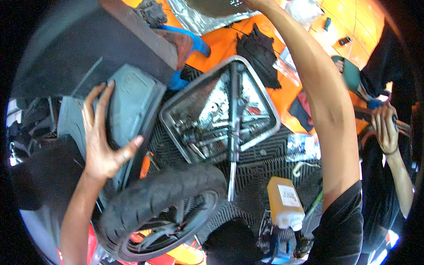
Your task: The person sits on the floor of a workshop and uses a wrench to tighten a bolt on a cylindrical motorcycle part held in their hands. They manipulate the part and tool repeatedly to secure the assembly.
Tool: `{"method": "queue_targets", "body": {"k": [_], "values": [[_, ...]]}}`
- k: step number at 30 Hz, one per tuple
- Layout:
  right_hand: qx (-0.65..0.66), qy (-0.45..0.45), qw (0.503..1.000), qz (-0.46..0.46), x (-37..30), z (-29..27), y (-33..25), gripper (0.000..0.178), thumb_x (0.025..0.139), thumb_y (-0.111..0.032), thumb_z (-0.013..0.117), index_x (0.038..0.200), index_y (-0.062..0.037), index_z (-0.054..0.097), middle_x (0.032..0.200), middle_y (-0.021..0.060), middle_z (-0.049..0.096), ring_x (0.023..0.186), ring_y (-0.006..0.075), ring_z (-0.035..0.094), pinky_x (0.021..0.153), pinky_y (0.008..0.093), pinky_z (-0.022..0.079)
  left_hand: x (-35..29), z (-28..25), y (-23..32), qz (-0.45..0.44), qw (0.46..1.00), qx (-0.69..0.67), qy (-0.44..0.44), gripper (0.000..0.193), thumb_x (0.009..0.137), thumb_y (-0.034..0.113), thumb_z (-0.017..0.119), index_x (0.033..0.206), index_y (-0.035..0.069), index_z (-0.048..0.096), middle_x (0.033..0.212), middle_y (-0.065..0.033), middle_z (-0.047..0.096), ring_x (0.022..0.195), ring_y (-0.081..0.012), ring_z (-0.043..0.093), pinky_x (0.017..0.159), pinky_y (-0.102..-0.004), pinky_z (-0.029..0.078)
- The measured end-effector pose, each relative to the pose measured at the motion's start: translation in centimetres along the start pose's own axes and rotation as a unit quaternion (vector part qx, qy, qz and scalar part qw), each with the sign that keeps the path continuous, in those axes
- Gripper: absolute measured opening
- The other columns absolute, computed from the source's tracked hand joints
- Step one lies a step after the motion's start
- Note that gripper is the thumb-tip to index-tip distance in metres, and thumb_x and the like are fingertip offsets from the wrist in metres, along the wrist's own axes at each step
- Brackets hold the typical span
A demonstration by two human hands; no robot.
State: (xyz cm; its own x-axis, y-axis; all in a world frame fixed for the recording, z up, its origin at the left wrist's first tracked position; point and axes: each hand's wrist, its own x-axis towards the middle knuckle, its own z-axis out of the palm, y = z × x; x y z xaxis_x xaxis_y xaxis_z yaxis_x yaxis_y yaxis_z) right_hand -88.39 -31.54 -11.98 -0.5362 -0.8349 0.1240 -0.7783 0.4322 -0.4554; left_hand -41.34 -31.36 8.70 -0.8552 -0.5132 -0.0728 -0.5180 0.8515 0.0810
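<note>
My left hand (105, 145) lies on a grey plastic case-like part (129, 99) at the left, its fingers spread and thumb stretched out. My right arm reaches up and away across the right side. Only the wrist end of my right hand (255, 3) shows at the top edge, beside a dark brownish pan-like thing (216, 8); its fingers are cut off. Between my arms stands a metal tray (174, 148) with sockets, bolts and other tools. A long steel bar (233, 128) lies across it and sticks out over the near rim.
A motorcycle wheel (168, 207) leans in the near middle. A bottle of yellow liquid (282, 196) lies on the black ribbed mat (256, 170). Black cloth (258, 55) is on the orange floor. Another person's hand (386, 128) grips a dark bar at the right.
</note>
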Motion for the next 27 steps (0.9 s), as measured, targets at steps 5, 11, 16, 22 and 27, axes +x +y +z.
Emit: {"method": "queue_targets", "body": {"k": [5,11,16,22,27], "values": [[0.042,0.051,0.998,-0.016,-5.2,-3.0,2.8,0.021,0.076,-0.027,0.074,0.079,-0.0059,0.077,0.082,0.0202,0.073,0.077,0.0331,0.073,0.072,0.0453,0.057,0.0,0.2,0.5,0.041,0.998,0.006,0.056,0.098,0.076,0.060,0.072,0.155,0.010,0.041,0.152,-0.0192,0.038,0.145,-0.0384,0.034,0.121,-0.0509,0.025],[-0.352,-0.224,0.899,-0.133,-16.9,-3.7,7.7,0.021,0.070,-0.019,0.078,0.072,0.0019,0.074,0.077,0.0235,0.072,0.074,0.0394,0.073,0.068,0.0479,0.058,1.1,1.1,-1.8,0.093,0.988,0.102,0.066,0.083,0.090,0.058,0.062,0.155,0.011,0.040,0.154,-0.0185,0.037,0.145,-0.0369,0.035,0.121,-0.0468,0.028],[-0.180,-0.169,0.969,-0.004,-29.6,-2.2,9.2,0.028,0.081,-0.022,0.070,0.095,0.0020,0.074,0.097,0.0255,0.073,0.092,0.0399,0.072,0.084,0.0482,0.058,0.5,1.5,-0.2,-0.008,0.976,0.200,0.084,0.073,0.093,0.057,0.059,0.146,0.008,0.051,0.145,-0.0202,0.050,0.135,-0.0355,0.049,0.113,-0.0472,0.042],[0.012,0.140,0.989,-0.042,-38.0,-2.4,9.3,0.013,0.087,-0.010,0.064,0.088,0.0026,0.067,0.089,0.0270,0.067,0.087,0.0447,0.067,0.087,0.0514,0.052,-8.7,-1.9,15.7,0.046,0.997,0.032,0.053,0.044,0.098,0.037,0.060,0.124,0.002,0.065,0.119,-0.0197,0.065,0.116,-0.0395,0.062,0.100,-0.0492,0.050],[-0.094,0.018,0.994,-0.043,-42.4,-0.1,12.5,0.028,0.097,-0.013,0.051,0.109,0.0017,0.070,0.114,0.0223,0.067,0.110,0.0406,0.062,0.097,0.0471,0.050,-23.2,-8.1,24.0,0.069,0.981,-0.177,-0.041,0.041,0.089,0.021,0.072,0.124,0.002,0.065,0.116,-0.0192,0.067,0.111,-0.0381,0.063,0.097,-0.0463,0.050]]}}
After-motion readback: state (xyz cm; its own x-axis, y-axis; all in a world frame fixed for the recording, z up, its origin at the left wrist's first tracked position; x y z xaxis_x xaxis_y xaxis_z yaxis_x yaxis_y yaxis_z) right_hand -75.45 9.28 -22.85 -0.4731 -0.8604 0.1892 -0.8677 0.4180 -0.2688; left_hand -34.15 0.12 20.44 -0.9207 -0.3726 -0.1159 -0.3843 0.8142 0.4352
